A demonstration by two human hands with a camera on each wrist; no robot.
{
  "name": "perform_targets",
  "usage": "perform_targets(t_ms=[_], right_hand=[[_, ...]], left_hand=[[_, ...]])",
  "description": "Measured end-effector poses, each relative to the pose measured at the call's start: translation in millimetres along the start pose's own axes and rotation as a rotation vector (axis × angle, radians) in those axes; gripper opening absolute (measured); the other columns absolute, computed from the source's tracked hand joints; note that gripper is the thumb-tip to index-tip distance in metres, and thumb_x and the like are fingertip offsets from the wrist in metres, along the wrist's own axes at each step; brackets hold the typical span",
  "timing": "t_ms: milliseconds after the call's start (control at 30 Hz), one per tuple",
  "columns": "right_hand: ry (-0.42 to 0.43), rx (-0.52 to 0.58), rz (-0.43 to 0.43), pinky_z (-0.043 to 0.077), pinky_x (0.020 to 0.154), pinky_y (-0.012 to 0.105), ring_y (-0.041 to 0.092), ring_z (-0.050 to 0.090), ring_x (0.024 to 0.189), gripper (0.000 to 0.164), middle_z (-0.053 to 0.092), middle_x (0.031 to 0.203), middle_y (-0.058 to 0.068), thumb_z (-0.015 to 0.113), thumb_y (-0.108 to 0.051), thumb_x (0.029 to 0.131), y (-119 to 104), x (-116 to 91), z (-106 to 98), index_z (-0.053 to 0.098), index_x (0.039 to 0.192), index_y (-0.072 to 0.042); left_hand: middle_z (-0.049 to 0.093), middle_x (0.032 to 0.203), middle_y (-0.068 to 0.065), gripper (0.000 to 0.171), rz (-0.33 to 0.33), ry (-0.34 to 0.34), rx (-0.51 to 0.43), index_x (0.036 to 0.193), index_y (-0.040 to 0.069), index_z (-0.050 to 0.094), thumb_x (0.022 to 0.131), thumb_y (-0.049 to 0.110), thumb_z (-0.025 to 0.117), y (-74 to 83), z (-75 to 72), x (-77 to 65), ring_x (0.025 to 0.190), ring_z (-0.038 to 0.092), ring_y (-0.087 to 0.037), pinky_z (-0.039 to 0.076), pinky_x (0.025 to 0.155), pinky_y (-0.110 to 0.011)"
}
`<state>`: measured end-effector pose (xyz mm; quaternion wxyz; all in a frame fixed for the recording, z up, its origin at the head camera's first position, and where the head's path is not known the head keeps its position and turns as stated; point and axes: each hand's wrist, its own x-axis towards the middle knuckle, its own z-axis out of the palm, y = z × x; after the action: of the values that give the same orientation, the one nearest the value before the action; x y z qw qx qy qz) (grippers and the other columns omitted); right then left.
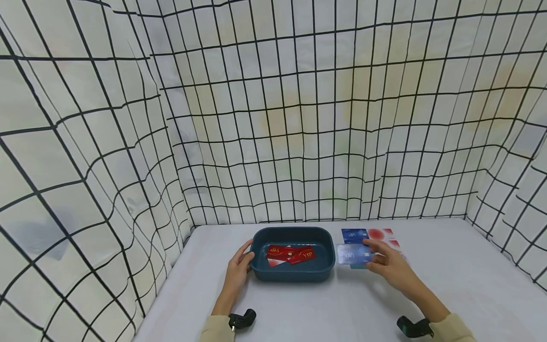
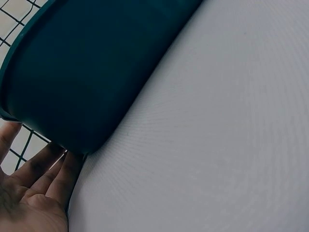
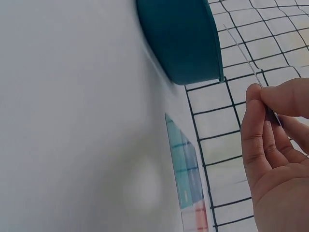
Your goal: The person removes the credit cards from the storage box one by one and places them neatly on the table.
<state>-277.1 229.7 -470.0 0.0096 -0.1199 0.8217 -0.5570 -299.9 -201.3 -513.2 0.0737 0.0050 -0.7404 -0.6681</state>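
Observation:
My right hand (image 1: 395, 271) pinches a blue VIP card (image 1: 351, 255) between thumb and fingers, just right of a dark teal plastic bin (image 1: 292, 276). The right wrist view catches this card (image 3: 240, 48) almost edge-on, raised over the table. Inside the bin lie two red VIP cards (image 1: 278, 251), overlapping, with a red-and-white card (image 1: 274, 262) partly covered beneath them. At the bin's left end rests my left hand (image 1: 236, 273), its fingers extended against the outer wall and rim. The left wrist view shows those fingertips (image 2: 72, 162) by the bin's lower corner.
Behind the held card, a dark blue card (image 1: 353, 234) and several red-and-white cards (image 1: 377, 233) lie on the white tabletop (image 1: 307, 308). A teal card (image 1: 358, 267) peeks out below. White walls with black netting (image 1: 316, 142) enclose the table at the back and sides.

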Motion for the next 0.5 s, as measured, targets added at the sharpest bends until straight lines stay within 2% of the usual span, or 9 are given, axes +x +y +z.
perform_targets(t_ms=[167,233,333,500], right_hand=[[-0.006,0.016,-0.033,0.057,0.079,0.021,0.017,0.064,0.093,0.063,0.052,0.133,0.028,0.069,-0.001,0.093,6,-3,-8,0.044,0.151,0.000],[-0.006,0.019,-0.021,0.057,0.079,0.021,0.017,0.064,0.093,0.064,0.053,0.134,0.028,0.068,0.000,0.093,9,-3,-11,0.044,0.151,0.000],[-0.007,-0.005,-0.005,0.057,0.079,0.020,0.020,0.063,0.095,0.065,0.053,0.134,0.028,0.068,0.001,0.093,12,-4,-14,0.042,0.152,0.000],[-0.011,-0.057,-0.001,0.057,0.079,0.019,0.021,0.063,0.096,0.065,0.057,0.125,0.025,0.067,0.005,0.091,16,-4,-18,0.042,0.151,0.003]], left_hand=[[0.060,0.144,-0.019,0.046,-0.002,-0.006,-0.002,0.154,0.022,0.047,0.108,0.026,0.050,0.4,0.1,0.1,0.128,0.060,-0.028,0.052,0.094,-0.019],[0.061,0.144,-0.019,0.046,-0.004,-0.003,-0.004,0.154,0.023,0.047,0.108,0.026,0.051,0.8,0.3,0.3,0.128,0.060,-0.029,0.052,0.093,-0.019],[0.061,0.143,-0.019,0.047,-0.007,0.002,-0.007,0.155,0.023,0.046,0.108,0.027,0.051,1.4,0.8,0.2,0.128,0.060,-0.029,0.052,0.091,-0.017],[0.061,0.143,-0.019,0.047,-0.010,0.002,-0.009,0.155,0.023,0.046,0.108,0.027,0.051,0.9,0.8,0.2,0.128,0.061,-0.028,0.051,0.090,-0.016]])
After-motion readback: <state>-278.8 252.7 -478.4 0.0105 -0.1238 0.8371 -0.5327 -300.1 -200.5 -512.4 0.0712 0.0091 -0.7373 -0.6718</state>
